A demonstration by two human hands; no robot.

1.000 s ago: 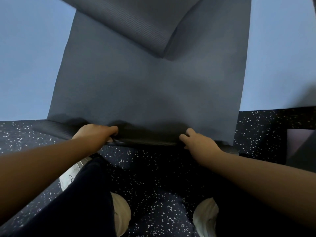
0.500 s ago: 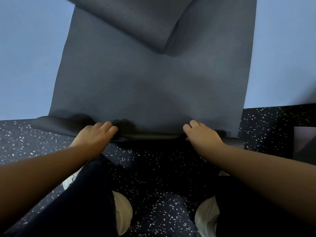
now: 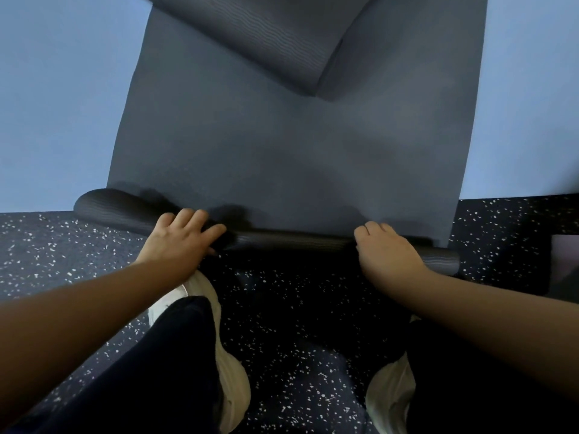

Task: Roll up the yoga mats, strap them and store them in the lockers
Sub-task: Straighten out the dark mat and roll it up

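Grey yoga mat (image 3: 291, 158): lies on a pale blue floor surface (image 3: 56, 98), its near end wound into a slim roll (image 3: 291, 241) along the edge where the blue meets the dark speckled floor (image 3: 300, 311). The roll's ends stick out past both sides of the flat part. At the far end another stretch of mat (image 3: 266, 36) is folded back over it.

Left hand (image 3: 178, 245): palm down on the roll's left part, fingers nearly straight, spread over its top.

Right hand (image 3: 388, 255): on the roll near its right end, fingers curled over it.

White shoes (image 3: 232, 380), dark trousers (image 3: 150, 371): on the speckled floor below the roll.
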